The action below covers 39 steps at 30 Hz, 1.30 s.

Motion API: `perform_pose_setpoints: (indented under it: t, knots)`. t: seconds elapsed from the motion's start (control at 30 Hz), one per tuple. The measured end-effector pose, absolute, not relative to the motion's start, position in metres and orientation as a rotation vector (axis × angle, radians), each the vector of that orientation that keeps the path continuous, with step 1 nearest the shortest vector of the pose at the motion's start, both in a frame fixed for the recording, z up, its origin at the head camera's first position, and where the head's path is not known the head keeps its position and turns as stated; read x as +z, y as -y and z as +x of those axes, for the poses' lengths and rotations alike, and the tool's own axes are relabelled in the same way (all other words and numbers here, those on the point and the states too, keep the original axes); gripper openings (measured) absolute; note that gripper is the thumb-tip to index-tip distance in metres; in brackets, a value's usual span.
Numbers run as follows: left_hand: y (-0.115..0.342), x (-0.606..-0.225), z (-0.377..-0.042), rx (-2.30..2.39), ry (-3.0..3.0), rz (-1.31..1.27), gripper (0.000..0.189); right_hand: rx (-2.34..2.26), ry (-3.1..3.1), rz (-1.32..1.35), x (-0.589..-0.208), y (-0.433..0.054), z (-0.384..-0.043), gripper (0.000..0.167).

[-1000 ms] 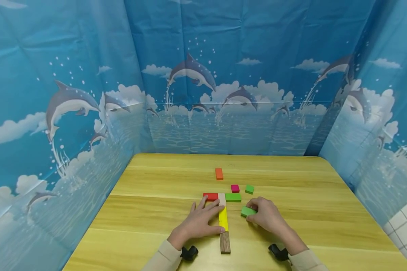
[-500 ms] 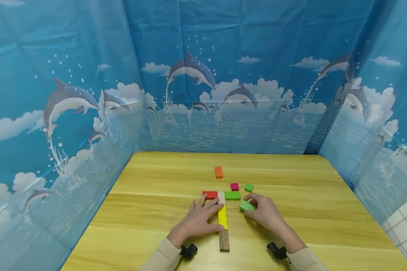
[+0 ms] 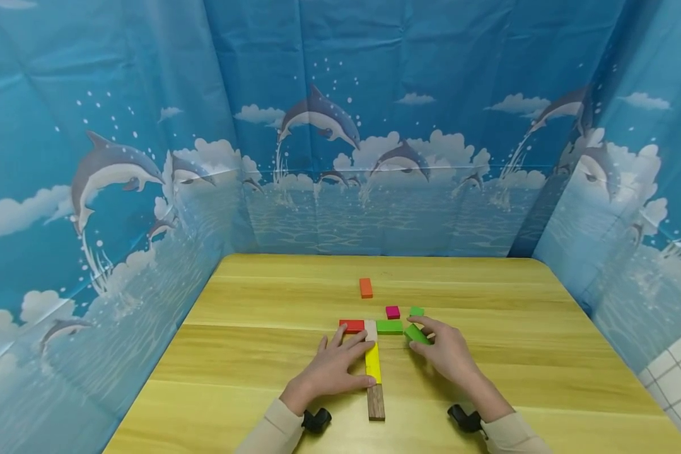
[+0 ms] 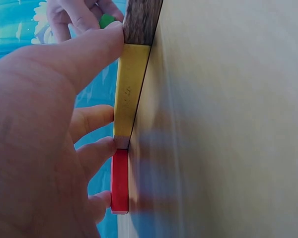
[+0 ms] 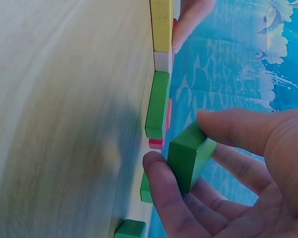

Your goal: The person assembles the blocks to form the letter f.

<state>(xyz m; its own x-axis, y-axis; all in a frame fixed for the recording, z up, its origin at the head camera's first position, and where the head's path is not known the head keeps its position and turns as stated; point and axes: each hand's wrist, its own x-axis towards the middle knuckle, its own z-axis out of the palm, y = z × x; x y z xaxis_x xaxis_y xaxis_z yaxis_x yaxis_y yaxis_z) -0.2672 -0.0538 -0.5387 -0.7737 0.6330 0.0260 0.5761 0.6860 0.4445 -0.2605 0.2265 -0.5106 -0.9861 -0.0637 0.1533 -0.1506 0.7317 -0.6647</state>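
My right hand (image 3: 453, 354) pinches a green block (image 5: 185, 156) between thumb and fingers, holding it tilted off the table. Just left of it lies a flat green block (image 3: 389, 327), in a crosswise row with a pale block (image 3: 371, 330) and a red block (image 3: 352, 326). A yellow block (image 3: 372, 364) and a dark brown wood block (image 3: 376, 403) continue from the pale one toward me. My left hand (image 3: 330, 372) rests with spread fingers on these blocks; in the left wrist view its fingertips (image 4: 103, 113) touch the yellow, pale and red pieces.
A magenta block (image 3: 393, 312) and a small green block (image 3: 417, 311) lie beyond the row, an orange block (image 3: 366, 288) farther back. Another green block (image 5: 130, 229) shows low in the right wrist view. A dolphin-print curtain (image 3: 340, 208) surrounds the wooden table (image 3: 232, 353).
My right hand has moved the green block away from me and lifted it, tilting it and partly covering the small green block behind. My left hand keeps its place on the row.
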Motion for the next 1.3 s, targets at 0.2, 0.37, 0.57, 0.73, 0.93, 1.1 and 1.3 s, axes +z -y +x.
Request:
perform_pose_setpoints:
  t: [0.2,0.37,0.57,0.73,0.93,1.1,1.3]
  knots:
    - [0.053,-0.538,-0.267,0.656,-2.767,1.004,0.077,1.093,2.828,0.158,-0.509,-0.228,-0.262,0.047]
    - [0.053,-0.538,-0.266,0.66,-2.765,1.009,0.078,1.11,2.817,0.156,-0.507,-0.226,-0.265,0.047]
    - [0.053,-0.537,-0.266,0.661,-2.758,1.01,0.078,1.135,2.794,0.147,-0.503,-0.223,-0.27,0.048]
    - [0.053,-0.538,-0.266,0.658,-2.767,1.005,0.078,1.198,2.779,0.139,-0.499,-0.219,-0.279,0.046]
    - [0.053,-0.539,-0.266,0.653,-2.775,1.012,0.078,1.243,2.784,0.102,-0.497,-0.213,-0.29,0.044]
    - [0.053,-0.538,-0.266,0.667,-2.769,1.012,0.077,1.263,2.781,0.087,-0.494,-0.206,-0.297,0.044]
    - [0.052,-0.537,-0.265,0.659,-2.77,1.009,0.077,1.295,2.78,0.086,-0.493,-0.2,-0.307,0.046]
